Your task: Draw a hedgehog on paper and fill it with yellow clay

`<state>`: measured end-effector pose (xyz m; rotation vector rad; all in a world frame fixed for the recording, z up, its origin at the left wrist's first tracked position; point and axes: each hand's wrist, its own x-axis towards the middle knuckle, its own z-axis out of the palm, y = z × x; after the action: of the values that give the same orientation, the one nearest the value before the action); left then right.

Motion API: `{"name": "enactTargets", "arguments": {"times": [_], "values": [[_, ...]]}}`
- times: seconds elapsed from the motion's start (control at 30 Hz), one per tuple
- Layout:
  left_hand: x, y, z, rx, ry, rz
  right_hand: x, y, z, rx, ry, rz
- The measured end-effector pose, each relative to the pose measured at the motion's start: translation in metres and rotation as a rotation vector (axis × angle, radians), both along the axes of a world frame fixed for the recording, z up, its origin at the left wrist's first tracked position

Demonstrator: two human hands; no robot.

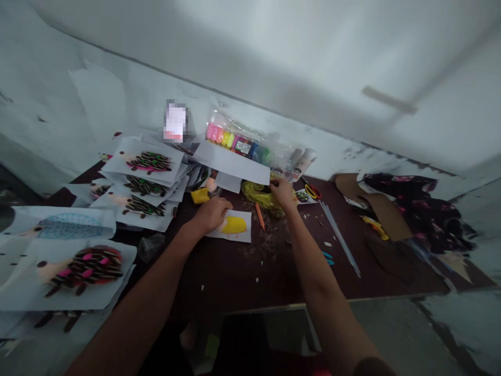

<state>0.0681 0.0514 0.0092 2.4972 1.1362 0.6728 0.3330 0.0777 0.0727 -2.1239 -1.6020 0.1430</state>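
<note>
My left hand [213, 214] is curled at the upper left edge of a small white paper [245, 236], fingers bent against it. The paper bears a yellow, clay-like body shape [235, 225] with drawn legs below. Just behind that hand lies a yellow lump [200, 196]. My right hand [283, 194] reaches into a crumpled yellow-green plastic bag [254, 192], its thumb and fingers pinched together; whatever is between them is too small to make out. An orange stick-like tool [260, 216] lies between the hands, near dark crumbs.
Stacked hedgehog pictures [146, 163] fill the left side. Behind are packed coloured clays [230, 140]. To the right lie red-yellow scissors [312, 191], blue handles [327, 258], clear sticks [340, 239], a yellow glue gun [374, 227], brown cardboard [385, 214] and dark floral cloth [426, 206].
</note>
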Motion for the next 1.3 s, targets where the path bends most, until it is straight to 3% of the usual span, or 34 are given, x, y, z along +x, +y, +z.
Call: {"name": "enactTargets", "arguments": {"times": [0.17, 0.43, 0.5, 0.57, 0.67, 0.77, 0.87, 0.97, 1.13, 1.3], "values": [[0.0, 0.0, 0.0, 0.006, 0.017, 0.001, 0.013, 0.002, 0.0, 0.128, 0.256, -0.03], [0.0, 0.001, 0.0, -0.002, 0.005, -0.001, 0.007, -0.005, -0.001, 0.335, 0.646, -0.019], [0.001, 0.001, -0.001, -0.013, -0.001, -0.002, 0.001, -0.011, 0.001, 0.434, 0.786, 0.041], [0.001, 0.001, -0.001, -0.022, -0.008, -0.007, -0.011, -0.019, -0.001, 0.382, 0.833, 0.173], [0.0, 0.002, -0.001, -0.023, -0.014, -0.009, -0.037, -0.029, -0.013, 0.12, 0.744, 0.331], [-0.005, 0.004, -0.001, -0.003, -0.006, 0.036, -0.062, -0.035, -0.026, -0.044, 0.508, 0.312], [-0.011, 0.006, 0.0, -0.003, 0.017, 0.087, -0.074, -0.038, -0.031, -0.041, 0.184, 0.333], [-0.014, 0.007, 0.001, -0.033, 0.059, 0.086, -0.074, -0.039, -0.029, -0.061, 0.037, 0.337], [-0.015, 0.005, 0.006, -0.069, 0.072, 0.056, -0.067, -0.039, -0.03, -0.069, -0.01, 0.269], [-0.015, 0.005, 0.006, -0.073, 0.035, 0.038, -0.058, -0.038, -0.031, -0.032, 0.122, 0.267]]}}
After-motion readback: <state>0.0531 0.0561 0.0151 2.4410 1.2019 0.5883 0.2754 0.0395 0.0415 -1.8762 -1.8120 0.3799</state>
